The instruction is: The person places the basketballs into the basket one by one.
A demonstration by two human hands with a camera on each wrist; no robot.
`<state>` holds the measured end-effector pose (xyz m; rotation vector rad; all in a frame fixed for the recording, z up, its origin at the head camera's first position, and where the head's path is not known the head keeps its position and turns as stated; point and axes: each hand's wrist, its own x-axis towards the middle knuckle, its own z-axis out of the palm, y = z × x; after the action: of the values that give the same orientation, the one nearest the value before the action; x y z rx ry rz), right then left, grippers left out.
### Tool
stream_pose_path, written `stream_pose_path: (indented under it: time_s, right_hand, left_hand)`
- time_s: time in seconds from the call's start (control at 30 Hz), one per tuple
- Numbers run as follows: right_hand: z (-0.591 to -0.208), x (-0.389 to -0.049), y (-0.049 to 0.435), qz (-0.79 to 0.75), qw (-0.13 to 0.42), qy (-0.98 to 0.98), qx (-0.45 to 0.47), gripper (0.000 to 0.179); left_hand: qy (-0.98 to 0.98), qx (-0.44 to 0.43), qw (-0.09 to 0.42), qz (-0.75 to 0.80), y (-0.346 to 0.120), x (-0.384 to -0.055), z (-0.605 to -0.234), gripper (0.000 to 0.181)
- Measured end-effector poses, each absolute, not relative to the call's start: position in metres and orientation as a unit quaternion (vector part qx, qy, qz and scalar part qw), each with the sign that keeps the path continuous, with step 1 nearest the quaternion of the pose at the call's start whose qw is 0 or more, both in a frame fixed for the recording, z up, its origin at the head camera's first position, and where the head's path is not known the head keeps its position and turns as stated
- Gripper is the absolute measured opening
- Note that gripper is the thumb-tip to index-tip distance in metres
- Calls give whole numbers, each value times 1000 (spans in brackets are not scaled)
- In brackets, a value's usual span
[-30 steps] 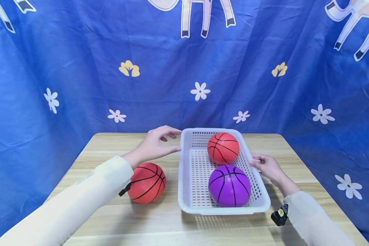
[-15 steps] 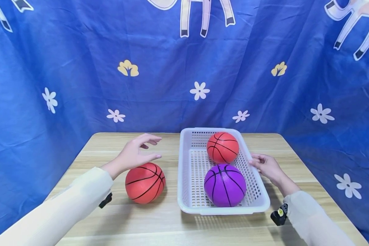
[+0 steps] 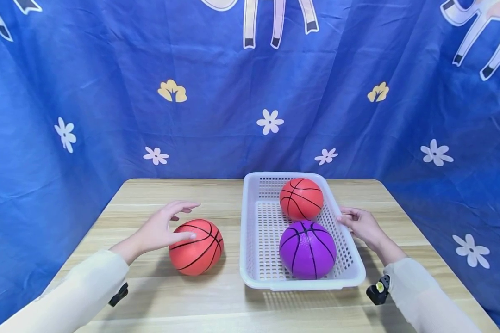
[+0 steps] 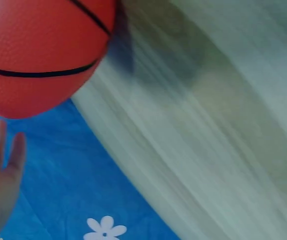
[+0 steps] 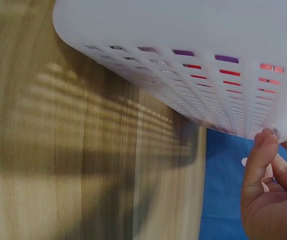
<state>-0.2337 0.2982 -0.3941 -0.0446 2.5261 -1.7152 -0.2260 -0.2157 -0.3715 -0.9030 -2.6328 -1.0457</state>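
Note:
On the table stands a white perforated plastic basket (image 3: pixel 246 259). A red toy basketball (image 3: pixel 302 200) lies in its far right part, and a purple toy basketball (image 3: pixel 307 252) sits in front of that one. Left of the basket, a second red toy basketball (image 3: pixel 206 254) rests on the table. My left hand (image 3: pixel 158 229) is at this ball's left side, fingers spread and thumb overlapping it in the head view. In the left wrist view its fingers (image 4: pixel 17 152) are extended beside the ball. My right hand (image 3: pixel 364 227) holds the basket's right rim between thumb and fingers (image 5: pixel 259 165).
The light wood table (image 3: pixel 216 305) ends at a blue cloth backdrop (image 3: pixel 216 134) printed with flowers and animals. Each wrist carries a small black camera, such as the right one (image 3: pixel 377 291). Bare wood lies between the left ball and the basket.
My left hand has moved from the basket's left rim leftward and toward me to the red ball outside. The purple ball has rolled slightly in the basket. The right hand has stayed put.

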Motion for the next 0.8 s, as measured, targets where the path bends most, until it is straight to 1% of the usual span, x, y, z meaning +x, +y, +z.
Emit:
stream_pose_path:
  time_s: [0.17, 0.4, 0.6, 0.8]
  right_hand:
    - [-393, -233, 298, -564, 42, 825, -17, 49]
    - [-393, -233, 297, -563, 43, 825, -12, 49]
    - [-394, -233, 298, -560, 42, 827, -9, 49]
    - [-397, -234, 300, -563, 44, 825, -7, 49]
  left_hand:
    - [-887, -293, 22, -355, -223, -220, -380, 84]
    - [-872, -297, -39, -388, -233, -217, -393, 95]
    - [-869, -296, -46, -395, -237, -217, -402, 101]
    - [-864, -290, -45, -410, -236, -218, -405, 94]
